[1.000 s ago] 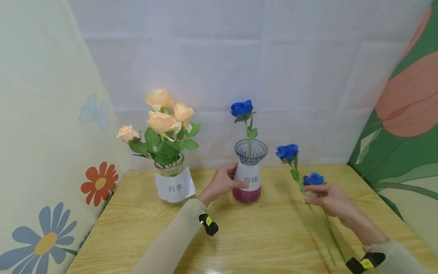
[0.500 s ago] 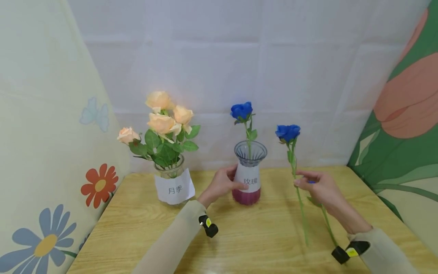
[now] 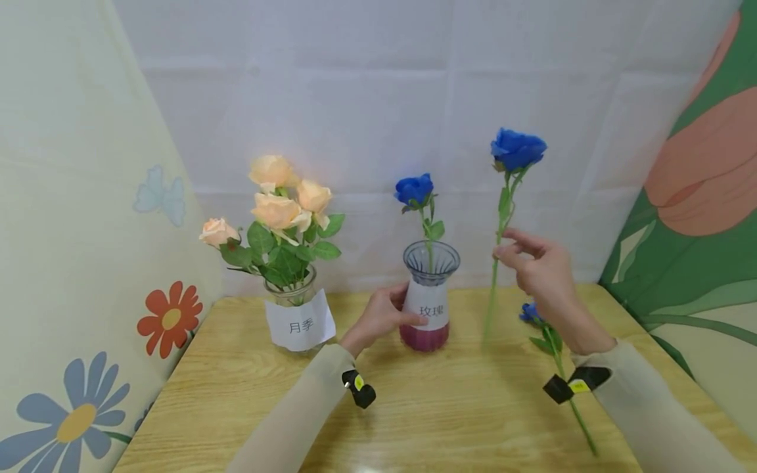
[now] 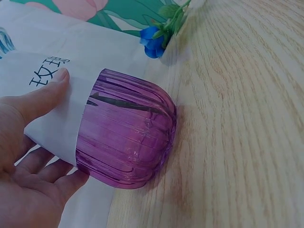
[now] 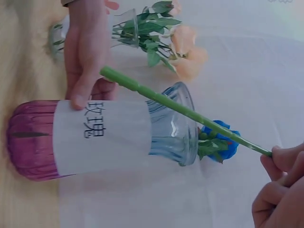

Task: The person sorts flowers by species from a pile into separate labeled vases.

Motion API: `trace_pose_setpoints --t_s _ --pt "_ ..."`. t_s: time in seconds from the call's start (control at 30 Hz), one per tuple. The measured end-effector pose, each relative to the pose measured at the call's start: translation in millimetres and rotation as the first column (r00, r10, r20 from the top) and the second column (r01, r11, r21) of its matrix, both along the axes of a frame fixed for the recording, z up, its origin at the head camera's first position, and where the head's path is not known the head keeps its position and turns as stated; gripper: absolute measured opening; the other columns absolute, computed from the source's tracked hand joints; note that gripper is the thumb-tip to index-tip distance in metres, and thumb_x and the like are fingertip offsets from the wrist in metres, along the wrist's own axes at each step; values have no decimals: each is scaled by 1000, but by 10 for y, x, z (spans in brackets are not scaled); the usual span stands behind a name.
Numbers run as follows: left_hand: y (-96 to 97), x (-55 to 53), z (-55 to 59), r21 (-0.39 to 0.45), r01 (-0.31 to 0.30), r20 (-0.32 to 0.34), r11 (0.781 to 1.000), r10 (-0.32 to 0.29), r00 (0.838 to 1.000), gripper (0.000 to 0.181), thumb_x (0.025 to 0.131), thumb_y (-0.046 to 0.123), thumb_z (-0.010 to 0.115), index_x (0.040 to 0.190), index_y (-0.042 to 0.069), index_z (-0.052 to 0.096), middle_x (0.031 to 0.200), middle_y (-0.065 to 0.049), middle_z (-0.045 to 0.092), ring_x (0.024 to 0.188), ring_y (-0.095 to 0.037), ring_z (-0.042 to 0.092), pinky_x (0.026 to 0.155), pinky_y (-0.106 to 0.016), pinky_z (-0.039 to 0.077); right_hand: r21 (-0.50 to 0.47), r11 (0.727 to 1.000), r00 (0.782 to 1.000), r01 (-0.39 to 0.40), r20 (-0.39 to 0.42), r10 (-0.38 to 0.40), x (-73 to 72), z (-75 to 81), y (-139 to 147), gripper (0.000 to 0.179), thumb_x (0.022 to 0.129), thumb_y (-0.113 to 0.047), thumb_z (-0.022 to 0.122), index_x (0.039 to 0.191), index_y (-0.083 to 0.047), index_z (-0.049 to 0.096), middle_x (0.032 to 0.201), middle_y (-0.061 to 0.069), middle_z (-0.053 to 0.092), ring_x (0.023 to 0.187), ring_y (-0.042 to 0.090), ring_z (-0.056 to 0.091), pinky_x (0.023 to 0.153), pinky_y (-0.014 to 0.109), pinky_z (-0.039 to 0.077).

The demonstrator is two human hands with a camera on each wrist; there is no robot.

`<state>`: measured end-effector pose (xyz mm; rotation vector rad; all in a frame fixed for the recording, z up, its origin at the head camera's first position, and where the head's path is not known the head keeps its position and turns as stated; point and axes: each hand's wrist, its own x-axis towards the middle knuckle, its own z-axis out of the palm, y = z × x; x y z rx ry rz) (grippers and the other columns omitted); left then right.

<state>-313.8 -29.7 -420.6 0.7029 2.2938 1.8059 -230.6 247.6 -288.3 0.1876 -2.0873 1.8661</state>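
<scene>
My left hand [image 3: 384, 320] grips the middle of a fluted glass vase [image 3: 426, 338], bluish at the rim and purple at the base, wrapped in a white paper label [image 4: 57, 90]. One blue rose [image 3: 414, 190] stands inside that vase. To its right, my right hand [image 3: 544, 276] pinches the green stem [image 5: 190, 114] of a second blue rose [image 3: 518, 150], raised upright above the table with its lower stem end hanging free. A third blue rose [image 3: 531, 313] lies on the table, partly behind the right wrist.
A clear glass jar [image 3: 294, 295] with a paper label holds several peach roses [image 3: 278, 210] to the left of the vase. A white cloth [image 3: 355, 118] hangs behind the wooden table [image 3: 437, 407]. Floral-patterned panels [image 3: 704, 197] flank both sides.
My right hand has lifted one blue rose off the table, up and slightly left, leaving another lying there. The left hand keeps its hold on the vase.
</scene>
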Motion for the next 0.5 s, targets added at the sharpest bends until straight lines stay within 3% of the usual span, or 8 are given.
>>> trace_pose_setpoints --t_s 0.23,0.5 --pt "-1 1 -5 -6 -3 7 1000 3 1000 85 79 15 95 154 14 54 140 -5 68 121 -23 68 104 -40 54 -43 991 986 128 -103 -132 -138 216 -145 44 97 -18 80 137 -3 69 87 -1 71 36 7 33 33 23 28" --pt "0 -6 -12 -4 -6 11 1000 7 1000 86 79 16 95 154 14 54 140 -5 68 121 -24 68 103 -40 54 -201 962 953 185 -203 -225 -293 487 -263 35 95 -12 80 129 -6 74 87 3 68 34 7 33 32 21 26"
